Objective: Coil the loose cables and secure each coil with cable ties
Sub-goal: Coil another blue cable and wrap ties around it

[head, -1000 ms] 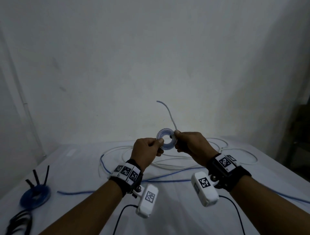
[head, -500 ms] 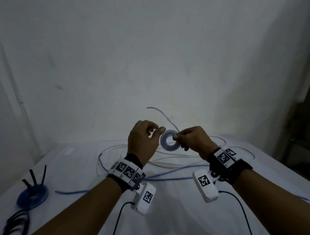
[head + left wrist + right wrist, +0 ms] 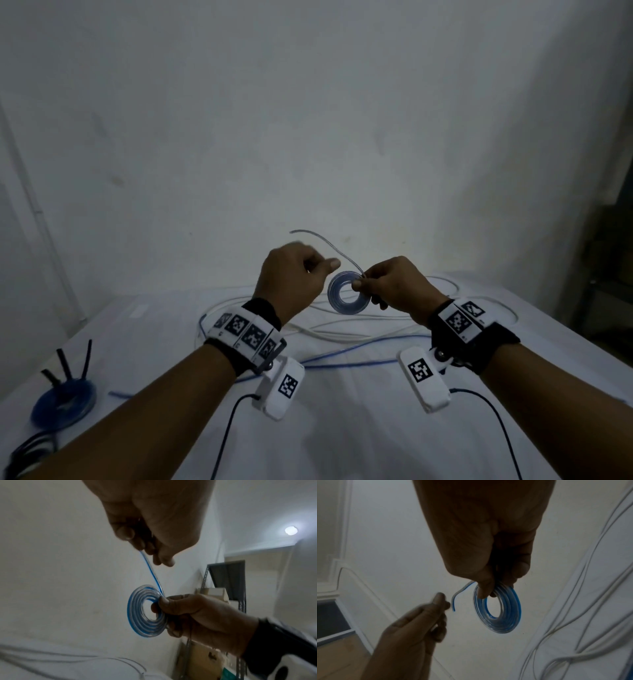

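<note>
A small flat coil of clear-and-blue cable [image 3: 337, 305] hangs in the air over the table. My right hand [image 3: 358, 283] pinches its upper right rim between thumb and fingers, also plain in the left wrist view [image 3: 159, 601] and the right wrist view [image 3: 486, 595]. The coil's loose tail [image 3: 318, 238] arcs up and left from that pinch. Its end [image 3: 453, 608] hangs free. My left hand [image 3: 322, 270] hovers just left of the coil with fingers curled and thumb out, beside the tail. I see no grip on it.
Loose white cable [image 3: 342, 334] and blue cable [image 3: 359, 353] sprawl on the white-covered table [image 3: 137, 359] under my hands. A tied blue coil with black tie ends [image 3: 63, 399] lies at the left, a black cable [image 3: 27, 452] nearer. Dark shelving [image 3: 613, 274] stands on the right.
My left hand has let go of the coil and moved up and left. Only my right hand holds it now. The tail has swung to the left.
</note>
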